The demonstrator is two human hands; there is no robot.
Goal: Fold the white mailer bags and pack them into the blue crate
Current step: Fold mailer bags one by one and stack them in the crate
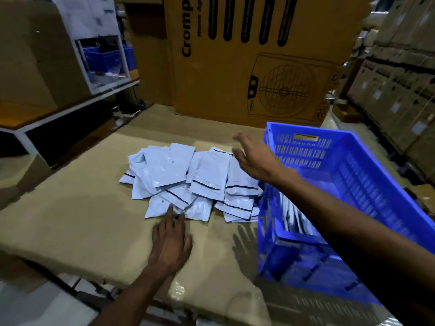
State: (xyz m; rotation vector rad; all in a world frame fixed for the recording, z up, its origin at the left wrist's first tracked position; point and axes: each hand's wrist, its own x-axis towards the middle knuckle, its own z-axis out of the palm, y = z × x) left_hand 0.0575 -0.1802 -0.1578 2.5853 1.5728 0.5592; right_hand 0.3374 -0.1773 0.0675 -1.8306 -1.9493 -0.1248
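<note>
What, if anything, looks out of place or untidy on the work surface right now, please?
The white mailer bags lie in a loose, overlapping heap at mixed angles rather than a squared stack, spilling against the blue crate. The crate sits tilted, with a few bags standing inside. Nothing looks torn or damaged.

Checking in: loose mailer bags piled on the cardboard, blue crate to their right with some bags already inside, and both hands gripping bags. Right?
Not quite. The head view shows neither hand gripping: the left hand lies open at the pile of mailer bags, and the right hand hovers open above it. The blue crate does hold some bags.
</note>
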